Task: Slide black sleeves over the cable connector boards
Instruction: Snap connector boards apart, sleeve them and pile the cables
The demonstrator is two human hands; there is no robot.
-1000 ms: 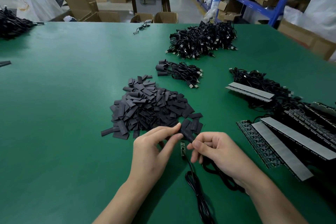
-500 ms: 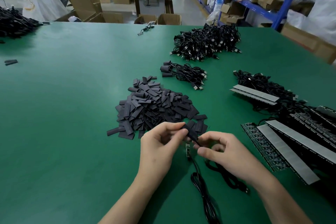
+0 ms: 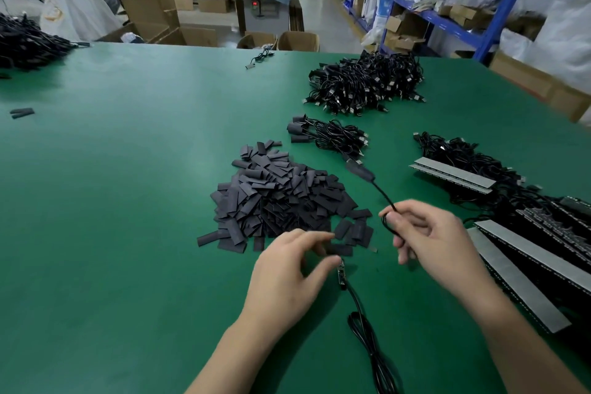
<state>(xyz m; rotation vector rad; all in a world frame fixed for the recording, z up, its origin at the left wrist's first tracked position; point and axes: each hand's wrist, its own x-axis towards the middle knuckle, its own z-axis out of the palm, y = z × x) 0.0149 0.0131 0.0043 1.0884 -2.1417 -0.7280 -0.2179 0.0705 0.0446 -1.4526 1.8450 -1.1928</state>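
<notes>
Since the earlier frame the right hand point(image 3: 438, 243) had swung away to the right, and the left hand point(image 3: 284, 275) had let go. The right fingers point(image 3: 398, 213) pinched a black cable point(image 3: 382, 193), whose sleeved connector point(image 3: 361, 169) reached toward a small bundle point(image 3: 332, 134). The left thumb and forefinger were curved and apart, holding nothing. A loose sleeve point(image 3: 340, 249) lay between them, and a bare connector board point(image 3: 341, 277) lay just beside the thumb tip. The pile of black sleeves point(image 3: 275, 198) sat just beyond. Open cardboard boxes point(image 3: 299, 40) stood past the far edge of the green surface point(image 3: 128, 201) — their contents hidden. A large heap of cables point(image 3: 364, 83) lay farther off, grey-backed strips point(image 3: 454, 176) lay to the right, and blue shelving point(image 3: 441, 21) held boxes and bags.
</notes>
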